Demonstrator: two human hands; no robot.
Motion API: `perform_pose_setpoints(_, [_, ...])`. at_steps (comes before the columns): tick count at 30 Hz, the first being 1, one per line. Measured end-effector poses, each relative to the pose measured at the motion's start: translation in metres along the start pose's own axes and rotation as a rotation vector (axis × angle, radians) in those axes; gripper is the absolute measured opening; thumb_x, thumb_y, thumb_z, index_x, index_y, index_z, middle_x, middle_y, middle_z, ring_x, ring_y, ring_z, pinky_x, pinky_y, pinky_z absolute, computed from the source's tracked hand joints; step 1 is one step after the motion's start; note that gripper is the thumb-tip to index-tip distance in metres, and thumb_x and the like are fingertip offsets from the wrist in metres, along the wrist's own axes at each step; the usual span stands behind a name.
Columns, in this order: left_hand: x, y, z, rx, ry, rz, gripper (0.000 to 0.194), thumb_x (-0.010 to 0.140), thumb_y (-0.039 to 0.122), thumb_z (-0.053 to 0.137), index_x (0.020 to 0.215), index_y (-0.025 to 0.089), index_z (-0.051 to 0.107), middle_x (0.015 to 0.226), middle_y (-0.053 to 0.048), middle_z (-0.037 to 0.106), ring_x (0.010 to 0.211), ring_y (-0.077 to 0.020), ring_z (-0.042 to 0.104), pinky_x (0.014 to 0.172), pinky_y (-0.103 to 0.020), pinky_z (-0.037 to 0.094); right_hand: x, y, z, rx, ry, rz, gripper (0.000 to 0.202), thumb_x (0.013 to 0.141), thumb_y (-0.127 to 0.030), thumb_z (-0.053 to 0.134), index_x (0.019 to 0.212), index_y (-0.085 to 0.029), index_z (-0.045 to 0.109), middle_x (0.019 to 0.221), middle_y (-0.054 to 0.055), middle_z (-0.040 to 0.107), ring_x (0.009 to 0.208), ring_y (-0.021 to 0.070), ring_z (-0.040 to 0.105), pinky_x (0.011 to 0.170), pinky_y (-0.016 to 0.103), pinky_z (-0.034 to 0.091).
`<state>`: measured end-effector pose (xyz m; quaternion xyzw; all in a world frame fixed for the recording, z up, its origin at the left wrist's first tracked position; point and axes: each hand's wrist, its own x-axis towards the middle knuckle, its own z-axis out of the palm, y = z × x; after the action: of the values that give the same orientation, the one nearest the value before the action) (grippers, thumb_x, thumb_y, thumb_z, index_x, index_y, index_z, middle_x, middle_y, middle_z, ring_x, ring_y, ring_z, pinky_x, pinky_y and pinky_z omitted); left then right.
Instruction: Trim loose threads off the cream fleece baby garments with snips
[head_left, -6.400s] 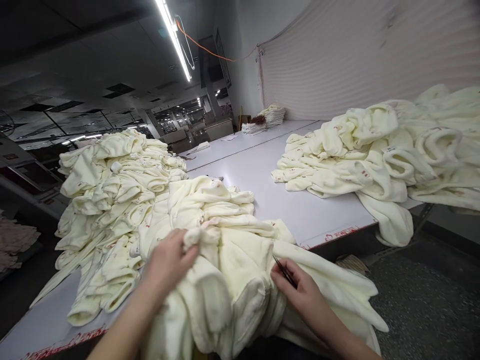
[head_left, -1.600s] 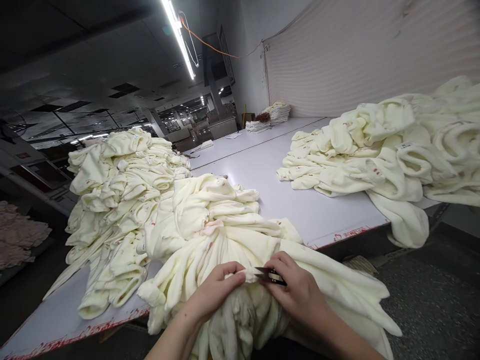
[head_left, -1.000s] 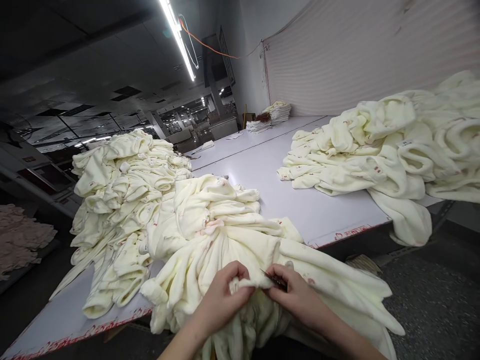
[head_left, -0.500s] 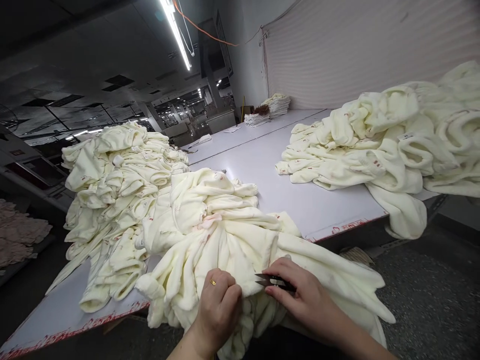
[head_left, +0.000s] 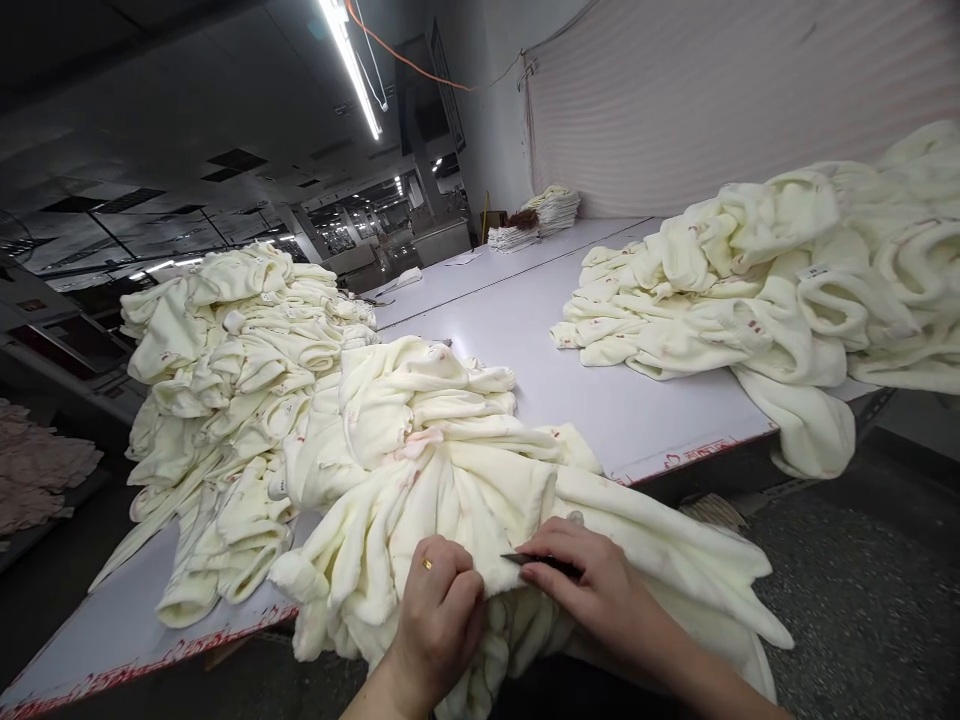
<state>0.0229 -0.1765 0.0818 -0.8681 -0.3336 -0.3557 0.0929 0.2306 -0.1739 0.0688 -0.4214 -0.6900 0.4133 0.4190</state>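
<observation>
A pale yellow fleece garment (head_left: 450, 505) with small pink marks lies bunched at the table's near edge, its lower parts hanging over. My left hand (head_left: 441, 610), a gold ring on one finger, is closed on the garment's edge. Just to its right, my right hand (head_left: 589, 580) grips a pair of dark thread snips (head_left: 541, 562). The blades are pressed together, with the tips pointing left against the fabric near its edge. Fingers hide the rest of the snips.
A tall heap of similar garments (head_left: 232, 370) stands on the left. Another heap (head_left: 757, 270) lies at right, one piece drooping over the edge of the white table (head_left: 510, 300). Folded stacks (head_left: 551, 210) sit at the back.
The snips' blades have gone from parted to closed, and their tips have moved slightly left. My left hand keeps its hold on the garment, almost in place.
</observation>
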Motion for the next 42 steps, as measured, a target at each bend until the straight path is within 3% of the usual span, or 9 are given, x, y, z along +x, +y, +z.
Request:
perform_pose_setpoints(14, [0.005,-0.001,0.0,-0.119,-0.027,-0.003,0.022,0.073,-0.003,0.046,0.073,0.019,0.044,0.072,0.0,0.049,0.085,-0.0186,0.055,0.079,-0.04,0.046,0.002,0.008,-0.001,0.048,0.026,0.048,0.014,0.084,-0.029,0.059,0.084,-0.023,0.071,0.086,0.004,0.068,0.083,0.0194,0.062,0.073,0.03,0.047])
perform_pose_setpoints(17, [0.015,-0.008,-0.01,-0.373,-0.043,-0.26,0.021,0.075,0.002,0.045,0.074,0.021,0.039,0.075,0.001,0.052,0.092,-0.0196,0.058,0.089,-0.044,0.046,0.002,0.022,-0.001,0.07,0.16,0.128,0.02,0.084,-0.038,0.057,0.088,-0.021,0.068,0.09,0.005,0.068,0.086,0.0213,0.061,0.075,0.031,0.048])
perform_pose_setpoints(21, [0.04,-0.017,-0.011,-0.514,-0.091,-0.65,0.034,0.071,0.006,0.042,0.099,0.024,0.045,0.083,0.0,0.054,0.077,-0.0171,0.059,0.076,-0.036,0.051,0.005,0.035,-0.003,0.255,0.295,0.238,0.031,0.086,-0.049,0.05,0.093,-0.02,0.06,0.093,0.006,0.067,0.09,0.0217,0.061,0.078,0.032,0.048])
perform_pose_setpoints(24, [0.058,-0.011,0.01,-0.284,-0.444,-0.529,0.063,0.063,0.007,0.045,0.124,0.024,0.044,0.092,-0.004,0.055,0.08,-0.0208,0.057,0.076,-0.037,0.048,0.009,0.035,-0.002,0.341,0.317,0.246,0.036,0.089,-0.053,0.043,0.091,-0.02,0.059,0.091,0.006,0.067,0.081,0.02,0.062,0.068,0.029,0.049])
perform_pose_setpoints(28, [0.068,0.002,0.041,-0.006,-0.713,-0.391,0.039,0.068,0.017,0.049,0.107,0.022,0.054,0.089,-0.005,0.054,0.072,-0.0215,0.056,0.065,-0.034,0.044,0.006,0.038,-0.005,0.329,0.381,0.24,0.037,0.088,-0.053,0.044,0.092,-0.019,0.058,0.086,0.006,0.065,0.074,0.0182,0.061,0.062,0.027,0.049])
perform_pose_setpoints(32, [0.066,-0.005,0.035,0.024,-0.682,-0.409,0.007,0.074,0.017,0.047,0.078,0.02,0.052,0.081,-0.001,0.05,0.067,-0.016,0.053,0.061,-0.028,0.041,-0.002,0.056,-0.013,0.19,0.396,0.241,0.029,0.081,-0.043,0.056,0.097,-0.019,0.059,0.087,0.004,0.062,0.079,0.0185,0.06,0.071,0.03,0.05])
perform_pose_setpoints(37, [0.062,-0.03,-0.017,-0.228,-0.484,-0.364,0.008,0.073,0.014,0.051,0.069,0.02,0.05,0.103,-0.007,0.055,0.1,-0.0227,0.052,0.086,-0.036,0.042,0.001,0.069,-0.014,0.093,0.339,0.254,0.026,0.076,-0.032,0.058,0.098,-0.02,0.062,0.1,0.006,0.063,0.099,0.0237,0.057,0.081,0.035,0.048])
perform_pose_setpoints(39, [0.059,-0.031,-0.028,-0.277,-0.548,-0.361,0.009,0.071,0.012,0.052,0.069,0.021,0.051,0.095,-0.005,0.059,0.094,-0.0222,0.054,0.082,-0.034,0.043,0.005,0.065,-0.011,0.205,0.283,0.275,0.019,0.077,-0.033,0.057,0.09,-0.019,0.061,0.09,0.004,0.064,0.09,0.0222,0.059,0.077,0.033,0.049])
perform_pose_setpoints(42, [0.057,-0.018,-0.015,-0.223,-0.685,-0.415,0.011,0.073,0.023,0.058,0.084,0.022,0.058,0.077,-0.001,0.061,0.076,-0.0204,0.055,0.069,-0.03,0.042,0.009,0.052,-0.003,0.385,0.229,0.292,0.012,0.08,-0.032,0.052,0.081,-0.02,0.054,0.072,-0.002,0.057,0.066,0.0158,0.055,0.059,0.026,0.047])
